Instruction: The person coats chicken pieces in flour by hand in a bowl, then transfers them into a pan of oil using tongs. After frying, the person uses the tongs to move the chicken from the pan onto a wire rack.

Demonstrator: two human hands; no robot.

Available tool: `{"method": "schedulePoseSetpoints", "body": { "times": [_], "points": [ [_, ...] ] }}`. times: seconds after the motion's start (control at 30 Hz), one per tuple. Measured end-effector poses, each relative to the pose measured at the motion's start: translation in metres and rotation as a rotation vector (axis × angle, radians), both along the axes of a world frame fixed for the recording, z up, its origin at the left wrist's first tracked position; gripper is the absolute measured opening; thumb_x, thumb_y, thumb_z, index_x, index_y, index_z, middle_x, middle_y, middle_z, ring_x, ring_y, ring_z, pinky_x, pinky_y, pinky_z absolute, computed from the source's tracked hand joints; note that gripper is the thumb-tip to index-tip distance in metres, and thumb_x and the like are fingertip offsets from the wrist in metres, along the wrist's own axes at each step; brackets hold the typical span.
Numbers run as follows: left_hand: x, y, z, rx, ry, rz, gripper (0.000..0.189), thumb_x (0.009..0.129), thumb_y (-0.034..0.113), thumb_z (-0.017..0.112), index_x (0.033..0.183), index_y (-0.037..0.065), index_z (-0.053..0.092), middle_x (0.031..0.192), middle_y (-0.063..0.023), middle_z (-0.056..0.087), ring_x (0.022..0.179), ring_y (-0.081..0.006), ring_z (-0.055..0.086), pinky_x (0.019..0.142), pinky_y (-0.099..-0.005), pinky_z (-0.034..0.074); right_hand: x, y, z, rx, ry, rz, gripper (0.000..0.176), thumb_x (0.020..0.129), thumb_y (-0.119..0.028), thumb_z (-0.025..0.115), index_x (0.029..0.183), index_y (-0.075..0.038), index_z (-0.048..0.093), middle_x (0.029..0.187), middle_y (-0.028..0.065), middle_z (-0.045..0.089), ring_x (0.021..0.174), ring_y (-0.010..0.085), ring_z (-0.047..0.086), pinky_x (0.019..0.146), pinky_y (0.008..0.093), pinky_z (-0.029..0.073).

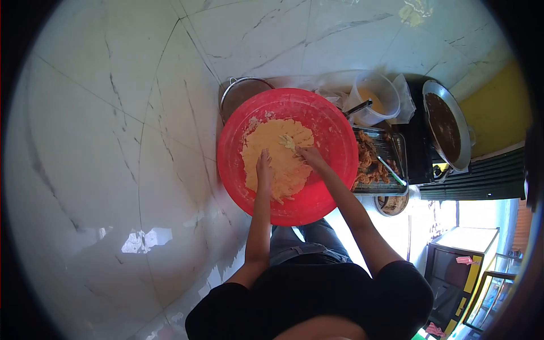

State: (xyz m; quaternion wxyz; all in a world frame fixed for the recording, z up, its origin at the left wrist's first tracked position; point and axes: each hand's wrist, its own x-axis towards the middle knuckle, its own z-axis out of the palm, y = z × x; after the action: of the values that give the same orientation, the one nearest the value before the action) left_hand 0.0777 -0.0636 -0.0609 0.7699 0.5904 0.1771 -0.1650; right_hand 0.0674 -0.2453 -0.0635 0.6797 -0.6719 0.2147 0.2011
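While the left hand (263,168) lies flat and open, pressing on the yellow dough (280,170) in the red basin (331,122), the right hand (310,154) pinches a pale lump (287,141) at the dough's far side. Folding from the rim inward, with the weight kept central, should stop the basin tipping. Bare marble floor (113,141) lies open to the left. A tray of fried food (375,161) sits just beside the right rim, and a metal pot (241,93) and white bucket (377,96) crowd behind.
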Motion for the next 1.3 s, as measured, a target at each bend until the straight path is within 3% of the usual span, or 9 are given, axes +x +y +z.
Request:
{"method": "schedulePoseSetpoints", "body": {
  "times": [0.17, 0.27, 0.37, 0.57, 0.67, 0.77, 0.97, 1.17, 1.3],
  "points": [
    [0.004, 0.031, -0.056, 0.135, -0.173, 0.010, 0.046, 0.084, 0.029, 0.054, 0.115, -0.004, 0.048, 0.118, -0.0170, 0.050, 0.110, -0.0249, 0.048, 0.094, -0.0311, 0.035, 0.044, 0.012, -0.027, -0.039, 0.100, 0.182, 0.046, 0.080, -0.046, 0.057, 0.090, -0.002, 0.061, 0.084, 0.0061, 0.064, 0.069, 0.0096, 0.056, 0.058, 0.0269, 0.042],
    [0.008, 0.055, -0.073, 0.560, -0.318, -0.069, 0.042, 0.080, 0.024, 0.061, 0.113, 0.000, 0.052, 0.110, -0.0173, 0.055, 0.105, -0.0272, 0.052, 0.089, -0.0306, 0.039, 0.061, 0.017, -0.071, -0.789, -0.157, 0.313, 0.040, 0.077, -0.038, 0.062, 0.084, 0.001, 0.061, 0.080, 0.0125, 0.063, 0.070, 0.0175, 0.060, 0.061, 0.0317, 0.045],
    [0.015, 0.070, -0.072, 0.860, -0.278, -0.190, 0.044, 0.075, 0.022, 0.065, 0.109, -0.003, 0.052, 0.108, -0.0195, 0.056, 0.103, -0.0275, 0.053, 0.087, -0.0328, 0.041, 0.057, 0.029, -0.068, -0.670, -0.591, 0.082, 0.032, 0.076, -0.027, 0.064, 0.085, 0.003, 0.060, 0.078, 0.0174, 0.061, 0.071, 0.0248, 0.060, 0.065, 0.0353, 0.046],
    [0.029, 0.061, -0.063, 0.946, -0.091, -0.490, 0.049, 0.071, 0.020, 0.067, 0.109, -0.005, 0.049, 0.108, -0.0197, 0.056, 0.103, -0.0294, 0.053, 0.085, -0.0353, 0.042, 0.049, 0.054, -0.059, -0.662, -0.756, 0.303, 0.022, 0.077, -0.014, 0.061, 0.092, 0.002, 0.061, 0.085, 0.0184, 0.061, 0.080, 0.0263, 0.060, 0.068, 0.0340, 0.047],
    [0.034, 0.043, -0.098, 1.166, -0.159, -0.344, 0.050, 0.071, 0.021, 0.067, 0.106, -0.008, 0.048, 0.108, -0.0245, 0.051, 0.102, -0.0372, 0.048, 0.086, -0.0359, 0.041, 0.054, 0.068, -0.104, -0.263, -0.802, 0.076, 0.015, 0.073, -0.006, 0.059, 0.086, 0.002, 0.059, 0.083, 0.0175, 0.059, 0.079, 0.0286, 0.059, 0.069, 0.0338, 0.047],
    [0.032, 0.015, -0.094, 1.143, -0.032, -0.060, 0.054, 0.070, 0.020, 0.068, 0.112, -0.006, 0.045, 0.108, -0.0225, 0.053, 0.101, -0.0321, 0.052, 0.087, -0.0374, 0.040, 0.045, 0.064, -0.074, -0.593, -1.032, 0.176, 0.015, 0.072, -0.001, 0.056, 0.087, 0.000, 0.059, 0.082, 0.0166, 0.059, 0.076, 0.0278, 0.059, 0.067, 0.0328, 0.047],
    [0.049, -0.022, -0.116, 0.739, -0.061, 0.123, 0.044, 0.074, 0.015, 0.064, 0.109, -0.007, 0.049, 0.103, -0.0185, 0.056, 0.092, -0.0264, 0.055, 0.080, -0.0344, 0.043, 0.056, 0.042, -0.039, -0.243, -0.447, 0.224, 0.021, 0.087, -0.012, 0.050, 0.099, 0.002, 0.060, 0.082, 0.0069, 0.062, 0.076, 0.0104, 0.057, 0.069, 0.0261, 0.046],
    [0.063, -0.007, -0.095, 0.149, -0.189, 0.062, 0.040, 0.076, 0.013, 0.062, 0.110, -0.005, 0.051, 0.099, -0.0173, 0.058, 0.090, -0.0251, 0.056, 0.079, -0.0322, 0.044, 0.061, 0.012, -0.077, -0.208, -0.505, 0.007, 0.022, 0.086, -0.014, 0.052, 0.097, 0.003, 0.061, 0.072, 0.0046, 0.060, 0.064, 0.0081, 0.052, 0.059, 0.0241, 0.043],
    [0.053, 0.002, -0.120, 1.022, -0.335, 0.192, 0.039, 0.074, 0.014, 0.064, 0.107, -0.004, 0.052, 0.098, -0.0177, 0.057, 0.084, -0.0259, 0.056, 0.075, -0.0343, 0.045, 0.055, 0.020, -0.076, -0.303, -0.406, 0.000, 0.025, 0.086, -0.019, 0.053, 0.095, 0.003, 0.061, 0.070, 0.0036, 0.059, 0.063, 0.0088, 0.052, 0.058, 0.0244, 0.043]
  ]
}}
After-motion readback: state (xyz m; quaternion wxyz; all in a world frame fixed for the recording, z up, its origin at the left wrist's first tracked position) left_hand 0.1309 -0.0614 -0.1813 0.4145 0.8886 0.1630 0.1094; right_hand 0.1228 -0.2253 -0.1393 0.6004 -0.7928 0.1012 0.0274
